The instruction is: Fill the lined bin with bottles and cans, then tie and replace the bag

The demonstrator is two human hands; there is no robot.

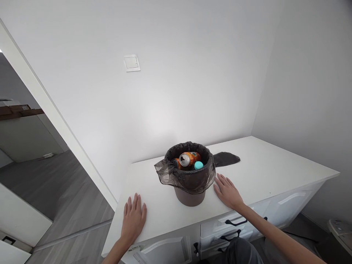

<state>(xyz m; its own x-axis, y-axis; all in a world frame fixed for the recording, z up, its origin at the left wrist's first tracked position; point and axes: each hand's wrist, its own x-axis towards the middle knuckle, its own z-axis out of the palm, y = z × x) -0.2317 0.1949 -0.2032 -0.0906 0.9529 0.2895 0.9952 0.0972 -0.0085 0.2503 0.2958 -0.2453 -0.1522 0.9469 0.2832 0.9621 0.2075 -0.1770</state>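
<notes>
One orange can [190, 158] and a turquoise cap [198, 165] show inside the bin [190, 198] on the surface [275, 163]; left of the bin rests the left hand [133, 217], just right the right hand [229, 192], both flat, empty.

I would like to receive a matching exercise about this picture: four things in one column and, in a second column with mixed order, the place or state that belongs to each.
Things
1. Left hand
2. Bin
3. Turquoise cap
4. Light switch

Places and states
A. Fixed to the white wall
B. Brown, lined with a dark plastic bag
C. Palm down on the white cabinet top, holding nothing
D. Inside a lined container, next to an orange can

Right pairs: 1-C, 2-B, 3-D, 4-A
</notes>
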